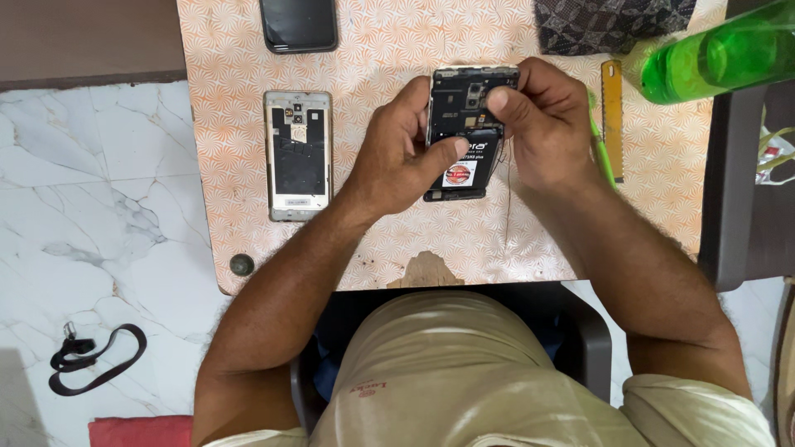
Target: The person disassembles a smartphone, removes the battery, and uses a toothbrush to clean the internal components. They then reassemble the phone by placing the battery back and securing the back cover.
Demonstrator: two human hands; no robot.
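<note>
Small table (248, 165) covered in orange-and-white patterned laminate, front edge chipped. Floor (91, 207) laid with white marble, grey-veined. Dark chair (592, 348) tucked under table. Black strap (95, 360) left on floor. Scene evenly lit by daylight.

**Soft, even daylight; sharp centre**

Bright diffuse light fills the scene, casting only faint shadows beneath the forearms on the table (373, 50). The green bottle (720, 54) glows translucent and slightly blurred at the corner. No harsh glare.
</note>
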